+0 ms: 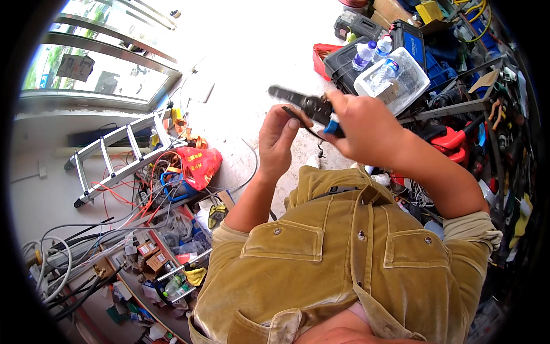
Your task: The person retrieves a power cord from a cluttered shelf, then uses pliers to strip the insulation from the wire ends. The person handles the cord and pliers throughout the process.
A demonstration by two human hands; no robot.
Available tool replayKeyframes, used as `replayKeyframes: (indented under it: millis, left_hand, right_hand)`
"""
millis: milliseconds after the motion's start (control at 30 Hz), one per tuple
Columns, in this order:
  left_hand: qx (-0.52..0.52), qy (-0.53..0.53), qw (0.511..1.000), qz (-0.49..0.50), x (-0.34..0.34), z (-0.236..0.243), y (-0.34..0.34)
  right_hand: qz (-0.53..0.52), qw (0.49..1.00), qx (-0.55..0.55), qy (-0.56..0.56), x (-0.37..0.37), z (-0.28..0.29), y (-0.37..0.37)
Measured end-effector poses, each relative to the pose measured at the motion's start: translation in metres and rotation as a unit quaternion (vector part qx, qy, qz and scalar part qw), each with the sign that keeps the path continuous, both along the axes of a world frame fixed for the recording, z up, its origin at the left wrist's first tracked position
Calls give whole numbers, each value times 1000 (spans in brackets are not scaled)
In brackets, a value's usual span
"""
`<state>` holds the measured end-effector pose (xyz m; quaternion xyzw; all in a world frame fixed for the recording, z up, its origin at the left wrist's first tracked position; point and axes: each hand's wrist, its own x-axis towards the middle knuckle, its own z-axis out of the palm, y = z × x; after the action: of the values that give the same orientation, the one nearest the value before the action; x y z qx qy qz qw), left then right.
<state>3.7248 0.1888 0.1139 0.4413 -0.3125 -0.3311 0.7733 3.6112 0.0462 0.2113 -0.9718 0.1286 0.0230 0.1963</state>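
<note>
My right hand (366, 123) is closed round the grip of a black hand tool (312, 104) with blue on its handle. It looks like a crimper or stripper, though blur hides its exact kind. The tool's long dark end points up and left, over my left hand. Between thumb and fingers, my left hand (279, 137) pinches a thin black cable (291, 113). The cable passes beneath the tool and hangs toward the floor. Both hands are raised in front of my chest, close together. Where tool and cable meet, fingers cover part of the view.
An aluminium ladder (129, 143) leans at the left beside a red plastic bag (199, 166) and tangled cables. At the upper right, a white plastic box (415, 86) and water bottles (364, 56) rest on black cases. Cluttered shelving (458, 106) lines the right; small boxes (156, 261) lie lower left.
</note>
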Motion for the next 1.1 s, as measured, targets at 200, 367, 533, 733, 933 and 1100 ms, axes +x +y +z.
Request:
replayKeyframes:
  millis: [200, 367, 533, 733, 933, 1100]
  left_hand:
    - [-32, 136, 988, -68, 11, 2, 12]
    - [-55, 158, 983, -72, 17, 2, 10]
    - [-45, 151, 986, -53, 16, 3, 6]
    - [-61, 154, 985, -50, 14, 7, -3]
    - [-108, 152, 983, 5, 8, 0, -21]
    - [-117, 137, 983, 32, 3, 1, -29]
  right_hand:
    - [-17, 994, 90, -62, -4, 10, -14]
    - [-17, 994, 91, -63, -10, -7, -7]
    - [-9, 995, 59, -79, -11, -7, -7]
    - [-20, 988, -20, -150, -13, -16, -9]
    - [-57, 989, 34, -135, -12, -18, -3]
    - [-66, 985, 34, -159, -10, -24, 0]
